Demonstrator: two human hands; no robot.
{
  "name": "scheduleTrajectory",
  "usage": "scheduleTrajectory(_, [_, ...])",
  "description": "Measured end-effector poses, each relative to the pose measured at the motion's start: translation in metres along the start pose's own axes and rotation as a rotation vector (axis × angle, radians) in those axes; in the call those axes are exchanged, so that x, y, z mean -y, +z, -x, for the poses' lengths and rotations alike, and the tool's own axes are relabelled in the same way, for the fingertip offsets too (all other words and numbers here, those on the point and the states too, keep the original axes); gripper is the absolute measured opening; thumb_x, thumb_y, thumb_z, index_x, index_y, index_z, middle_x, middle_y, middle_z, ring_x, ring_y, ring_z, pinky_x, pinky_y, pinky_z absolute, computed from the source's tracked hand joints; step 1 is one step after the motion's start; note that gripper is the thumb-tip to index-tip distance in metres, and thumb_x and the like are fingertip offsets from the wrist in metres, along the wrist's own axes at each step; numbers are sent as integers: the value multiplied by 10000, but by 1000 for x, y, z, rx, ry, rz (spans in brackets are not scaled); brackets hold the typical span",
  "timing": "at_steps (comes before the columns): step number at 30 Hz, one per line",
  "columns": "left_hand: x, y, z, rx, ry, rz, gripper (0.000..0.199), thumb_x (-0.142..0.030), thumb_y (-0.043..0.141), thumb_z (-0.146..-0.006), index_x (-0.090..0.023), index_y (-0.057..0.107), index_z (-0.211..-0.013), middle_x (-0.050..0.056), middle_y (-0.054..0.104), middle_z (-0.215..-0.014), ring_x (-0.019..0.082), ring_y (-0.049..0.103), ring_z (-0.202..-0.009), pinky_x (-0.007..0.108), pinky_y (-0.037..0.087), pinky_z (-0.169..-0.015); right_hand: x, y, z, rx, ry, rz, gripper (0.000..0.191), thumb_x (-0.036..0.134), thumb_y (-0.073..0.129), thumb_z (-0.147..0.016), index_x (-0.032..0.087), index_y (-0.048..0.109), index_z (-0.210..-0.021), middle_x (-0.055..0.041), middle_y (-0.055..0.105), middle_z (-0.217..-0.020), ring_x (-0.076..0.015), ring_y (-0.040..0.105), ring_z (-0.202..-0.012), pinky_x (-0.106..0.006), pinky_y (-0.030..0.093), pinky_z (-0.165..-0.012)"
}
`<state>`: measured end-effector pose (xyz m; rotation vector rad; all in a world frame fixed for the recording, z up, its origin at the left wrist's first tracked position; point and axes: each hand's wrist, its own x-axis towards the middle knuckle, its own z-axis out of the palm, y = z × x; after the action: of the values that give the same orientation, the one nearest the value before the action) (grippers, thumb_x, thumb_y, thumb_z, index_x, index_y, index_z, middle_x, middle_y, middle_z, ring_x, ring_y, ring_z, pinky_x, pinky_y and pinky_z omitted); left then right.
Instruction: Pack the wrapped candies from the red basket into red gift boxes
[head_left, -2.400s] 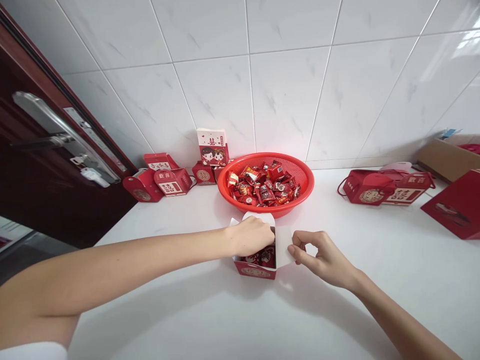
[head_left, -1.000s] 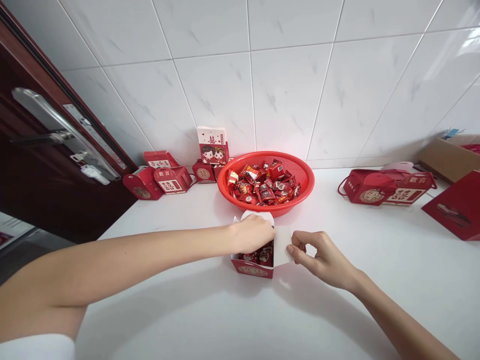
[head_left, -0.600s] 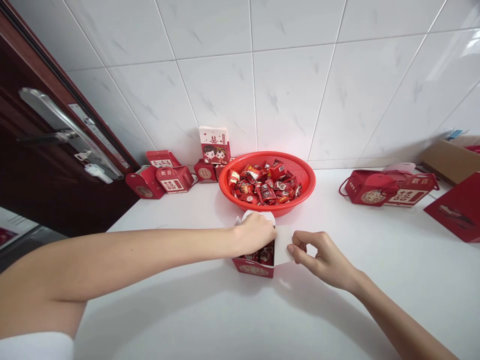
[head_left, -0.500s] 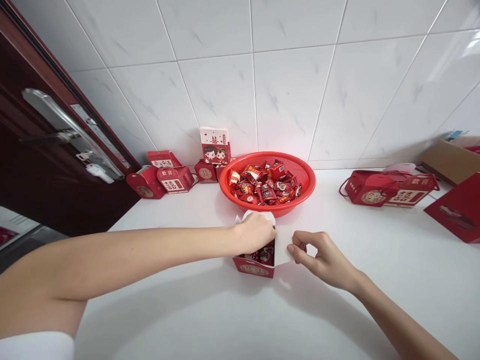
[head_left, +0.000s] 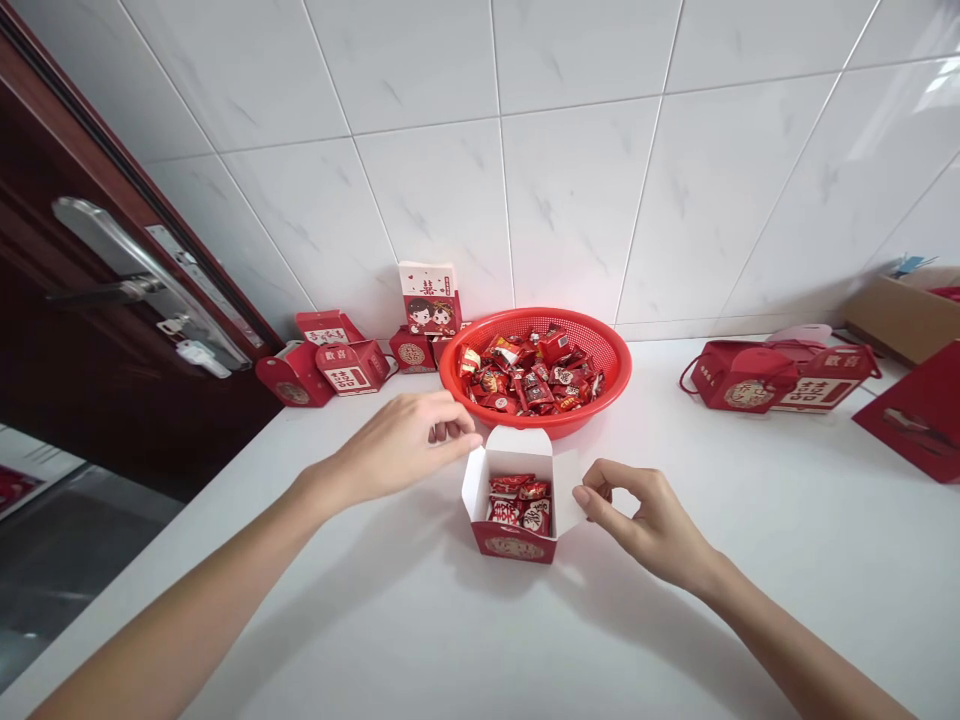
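Pinching the right flap (head_left: 568, 490) of the box (head_left: 517, 548) in the right hand (head_left: 649, 520), grip closed on it, just in front of the basket (head_left: 574, 418). Holding the left hand (head_left: 409, 440) near the left flap (head_left: 474, 488), front-left of the basket, grip loosely parted, contact unclear. Observing candies (head_left: 519, 508) lying inside the open box and in the basket. Noting cartons (head_left: 349, 368) standing on the desk (head_left: 480, 650) left and right of the basket.
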<state>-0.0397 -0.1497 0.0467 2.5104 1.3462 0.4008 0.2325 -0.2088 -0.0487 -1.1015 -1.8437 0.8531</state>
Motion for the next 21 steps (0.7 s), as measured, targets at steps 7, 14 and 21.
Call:
scheduleTrajectory(7, [-10, 37, 24, 164, 128, 230, 294, -375, 562, -993, -228, 708, -1202, 28, 724, -1019, 171, 675, -899, 271, 510, -827, -3, 12, 3, -70, -218, 63, 238, 397, 571, -1009, 229, 712, -1100, -103, 708, -1039, -211, 680, -893, -337, 579, -787])
scheduleTrajectory(14, [-6, 41, 29, 221, 213, 317, 282, -381, 497, -1032, -214, 719, -1077, 26, 732, -991, 172, 661, -904, 291, 486, -898, -17, 24, 7, 19, -360, 264, 490, 609, 540, -972, 241, 692, -1256, -173, 561, -1410, -336, 559, -1283, -496, 546, -997])
scheduleTrajectory(21, [8, 65, 36, -49, 53, 382, 272, -341, 732, -857, -214, 684, -1093, 52, 690, -1130, 203, 657, -1023, 338, 541, -940, -17, 26, 6, 24, -357, 295, 352, 489, 613, -974, 245, 707, -1209, -163, 570, -1405, -325, 556, -1288, -477, 559, -991])
